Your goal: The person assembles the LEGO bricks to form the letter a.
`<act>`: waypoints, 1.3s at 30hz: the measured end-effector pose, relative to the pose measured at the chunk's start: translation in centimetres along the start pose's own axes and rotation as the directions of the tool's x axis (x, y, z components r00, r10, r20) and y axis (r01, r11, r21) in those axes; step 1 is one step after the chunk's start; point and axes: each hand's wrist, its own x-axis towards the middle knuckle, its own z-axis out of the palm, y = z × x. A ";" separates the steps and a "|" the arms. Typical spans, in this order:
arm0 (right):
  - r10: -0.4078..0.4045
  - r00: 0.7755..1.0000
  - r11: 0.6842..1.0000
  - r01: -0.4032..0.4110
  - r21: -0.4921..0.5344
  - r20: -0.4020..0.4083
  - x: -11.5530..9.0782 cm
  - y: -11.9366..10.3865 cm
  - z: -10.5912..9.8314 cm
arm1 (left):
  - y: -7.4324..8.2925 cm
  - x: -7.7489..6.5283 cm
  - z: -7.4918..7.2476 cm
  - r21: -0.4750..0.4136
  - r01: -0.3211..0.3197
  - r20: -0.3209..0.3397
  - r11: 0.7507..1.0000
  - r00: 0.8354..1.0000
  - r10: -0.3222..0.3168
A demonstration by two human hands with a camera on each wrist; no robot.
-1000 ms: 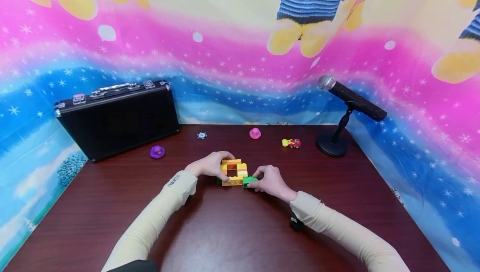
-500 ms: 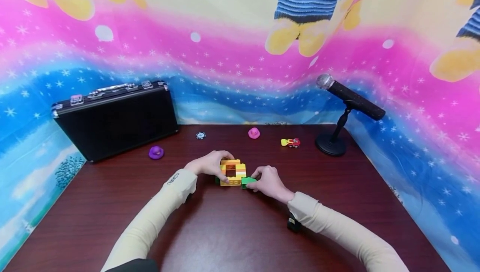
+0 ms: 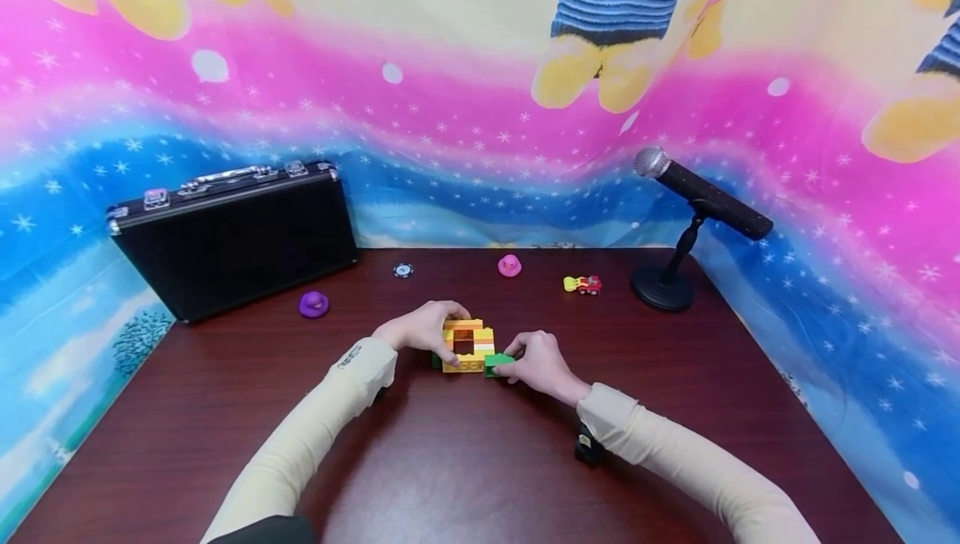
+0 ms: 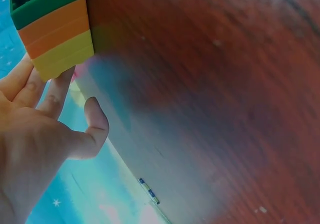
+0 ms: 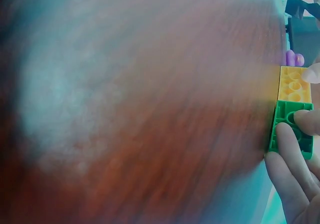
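Observation:
In the head view a small structure of toy building bricks (image 3: 483,342), yellow and orange with an open middle, stands on the table. My left hand (image 3: 426,331) holds it from the left, fingers at the back and thumb at the front. The left wrist view shows its stacked green, orange and yellow side (image 4: 57,31) against the fingers. My right hand (image 3: 542,366) pinches a green brick (image 3: 497,364) at the structure's front right corner. In the right wrist view the green brick's hollow underside (image 5: 291,144) lies right against a yellow brick (image 5: 294,89), where my left thumb rests.
Behind the bricks are a purple rubber duck (image 3: 314,304), a poker chip (image 3: 402,270), a pink duck (image 3: 509,265) and a small red-and-yellow toy vehicle (image 3: 583,285). A black case (image 3: 240,248) stands at back left, a microphone on a stand (image 3: 678,252) at back right.
Both hands keep their hold on the structure and the green brick. Apart from a slight shift of the whole head view, nothing visibly moves.

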 end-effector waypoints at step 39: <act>0.079 0.997 0.994 -0.079 0.076 0.012 1.1 1.1 -1.2 | 0.3 1.7 -0.2 -0.038 0.078 0.034 0.996 0.996 -0.077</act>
